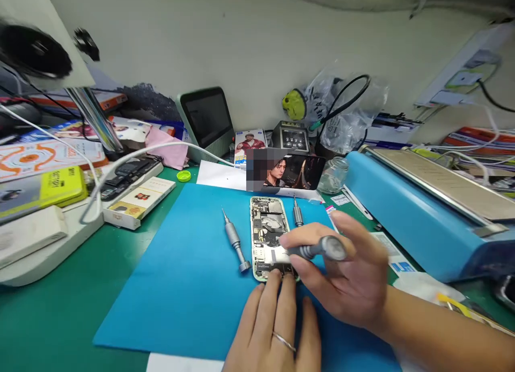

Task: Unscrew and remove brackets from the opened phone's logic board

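Note:
An opened smartphone (270, 238) lies on a blue mat (177, 286), its circuit board and inner parts bare. My left hand (277, 329), a ring on one finger, lies with fingers stretched out, their tips at the phone's lower edge. Above the phone's right side, my right hand (341, 270) grips a grey precision screwdriver (317, 250) between thumb and fingers. The driver's tip is hard to make out near the phone. A second screwdriver (234, 240) rests on the mat left of the phone, and a third screwdriver (298, 211) is at its upper right.
Behind the mat, another phone (298, 172) leans upright with a video on its screen. A glass jar (333, 175) stands beside it. A large blue machine (406, 216) borders the right. Leftward are a white card box (139, 203), a green cap (184, 176) and a white cable (161, 145).

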`<action>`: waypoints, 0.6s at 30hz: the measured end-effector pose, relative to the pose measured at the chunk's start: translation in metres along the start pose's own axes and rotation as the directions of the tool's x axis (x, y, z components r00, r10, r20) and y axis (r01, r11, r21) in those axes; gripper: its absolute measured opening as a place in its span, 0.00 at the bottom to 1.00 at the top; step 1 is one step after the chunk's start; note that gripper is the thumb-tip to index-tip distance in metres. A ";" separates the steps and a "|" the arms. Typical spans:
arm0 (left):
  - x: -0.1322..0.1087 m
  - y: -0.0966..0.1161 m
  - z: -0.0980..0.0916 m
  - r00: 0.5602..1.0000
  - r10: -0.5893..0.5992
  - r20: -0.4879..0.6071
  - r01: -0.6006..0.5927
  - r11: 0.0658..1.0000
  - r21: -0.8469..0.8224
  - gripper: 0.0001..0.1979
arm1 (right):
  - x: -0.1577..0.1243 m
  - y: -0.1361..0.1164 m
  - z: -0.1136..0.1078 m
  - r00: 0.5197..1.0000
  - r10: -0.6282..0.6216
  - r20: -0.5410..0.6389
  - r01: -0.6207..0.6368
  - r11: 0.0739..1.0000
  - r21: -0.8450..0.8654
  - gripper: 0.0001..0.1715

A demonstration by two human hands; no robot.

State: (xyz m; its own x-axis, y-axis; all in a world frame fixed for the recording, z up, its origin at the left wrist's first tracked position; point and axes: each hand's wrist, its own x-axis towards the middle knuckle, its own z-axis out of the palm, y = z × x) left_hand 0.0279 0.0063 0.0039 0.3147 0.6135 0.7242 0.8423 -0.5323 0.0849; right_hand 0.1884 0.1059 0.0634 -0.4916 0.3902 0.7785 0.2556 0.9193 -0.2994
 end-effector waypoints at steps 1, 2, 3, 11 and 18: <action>-0.001 -0.003 -0.003 1.000 0.003 -0.006 -0.004 0.999 -0.047 0.18 | 0.002 0.001 -0.001 0.999 -0.043 0.021 0.043 0.999 -0.027 0.52; -0.002 -0.005 -0.007 1.000 -0.003 -0.019 0.001 0.997 -0.075 0.24 | 0.006 0.002 -0.003 0.995 -0.097 0.035 0.099 0.994 -0.044 0.49; -0.001 -0.007 -0.012 1.000 0.027 -0.015 -0.028 0.996 -0.089 0.27 | 0.009 0.002 -0.005 0.987 -0.151 0.057 0.154 0.986 -0.060 0.44; 0.016 -0.010 -0.055 0.970 0.002 0.241 0.046 0.980 -0.191 0.15 | -0.010 -0.012 -0.030 0.994 -0.051 0.100 0.071 0.975 -0.209 0.17; 0.047 -0.035 -0.052 0.904 -0.086 0.420 0.136 0.986 -0.092 0.21 | -0.038 -0.006 -0.020 0.930 0.354 0.099 -0.299 0.885 -0.356 0.18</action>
State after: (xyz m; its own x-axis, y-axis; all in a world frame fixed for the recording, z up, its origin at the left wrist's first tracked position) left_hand -0.0097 0.0235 0.0700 0.3960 0.8447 0.3600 0.8335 -0.4951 0.2450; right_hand 0.2226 0.0841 0.0466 -0.4493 0.6938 0.5629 0.6696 0.6786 -0.3020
